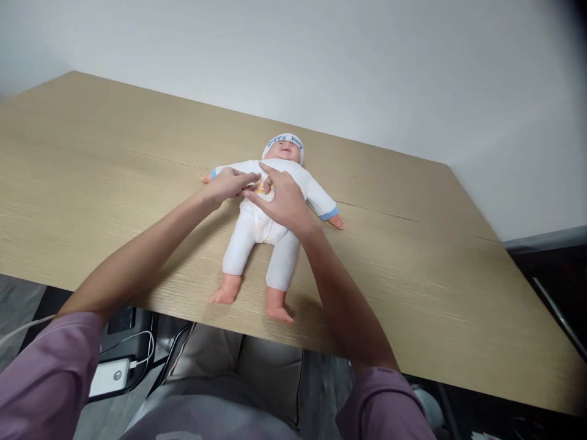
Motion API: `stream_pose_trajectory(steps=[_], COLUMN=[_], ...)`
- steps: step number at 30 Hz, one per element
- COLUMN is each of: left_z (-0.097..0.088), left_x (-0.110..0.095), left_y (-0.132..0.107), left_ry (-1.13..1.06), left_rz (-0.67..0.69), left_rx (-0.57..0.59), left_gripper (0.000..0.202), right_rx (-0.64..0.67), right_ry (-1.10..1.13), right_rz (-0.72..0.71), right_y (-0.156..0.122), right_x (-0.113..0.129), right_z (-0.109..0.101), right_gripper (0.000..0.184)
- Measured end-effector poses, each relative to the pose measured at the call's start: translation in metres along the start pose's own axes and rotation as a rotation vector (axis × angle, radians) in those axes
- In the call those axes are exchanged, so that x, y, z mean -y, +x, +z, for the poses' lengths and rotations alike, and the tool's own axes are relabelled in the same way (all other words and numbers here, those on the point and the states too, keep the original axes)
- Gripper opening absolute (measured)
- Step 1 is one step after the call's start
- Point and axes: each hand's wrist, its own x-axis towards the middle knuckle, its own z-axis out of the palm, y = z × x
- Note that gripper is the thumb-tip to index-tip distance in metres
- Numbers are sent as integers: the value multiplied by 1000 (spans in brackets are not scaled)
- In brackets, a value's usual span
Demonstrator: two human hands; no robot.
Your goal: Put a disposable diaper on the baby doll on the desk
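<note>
A baby doll [257, 229] in a white romper with blue cuffs and a white cap lies on its back on the wooden table [114, 159], feet toward me. Both my hands rest on its chest. My left hand [228, 184] pinches the romper's front with fingers closed. My right hand [282, 198] lies over the chest beside it, fingertips pressed to the fabric and meeting the left fingers. What lies under the fingertips is hidden.
A white wall runs behind the table. Below the table's near edge on the left sit a power strip [110, 376] and white cables [142, 348]. My lap [220, 391] is under the edge. A dark frame [554, 311] stands at the right.
</note>
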Motion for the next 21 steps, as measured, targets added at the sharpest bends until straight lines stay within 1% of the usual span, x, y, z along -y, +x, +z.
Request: stream_pose_trajectory(steps=[2, 3, 5, 7, 9, 11, 14, 16, 19, 21], left_z=[17, 23, 27, 25, 20, 16, 16, 18, 20, 20], left_x=[4, 9, 23, 39, 54, 64, 69, 71, 75, 77], left_y=[7, 10, 15, 18, 21, 23, 27, 30, 36, 38], left_ry=[-54, -88, -151, -150, -82, -33, -53, -57, 11, 62], left_rz=[3, 28, 116, 243, 380, 462, 488, 512, 555, 562], left_rx=[-26, -57, -139, -186, -173, -107, -23, -21, -108, -233], left_gripper=[50, 51, 53, 56, 63, 68, 68, 66, 66, 67], right_rx=[-31, -46, -61, -63, -71, -91, -127, -152, -193, -251], right_ry=[-4, -3, 6, 20, 32, 46, 93, 120, 125, 127], right_rz=[31, 46, 73, 94, 103, 100, 104, 107, 91, 85], right_y=[2, 3, 4, 4, 3, 2, 2, 3, 6, 7], right_x=[-3, -3, -4, -4, -4, -4, -6, -9, -12, -11], right_z=[4, 6, 7, 7, 6, 6, 6, 6, 5, 3], right_gripper=[56, 51, 48, 47, 46, 43, 38, 34, 30, 28])
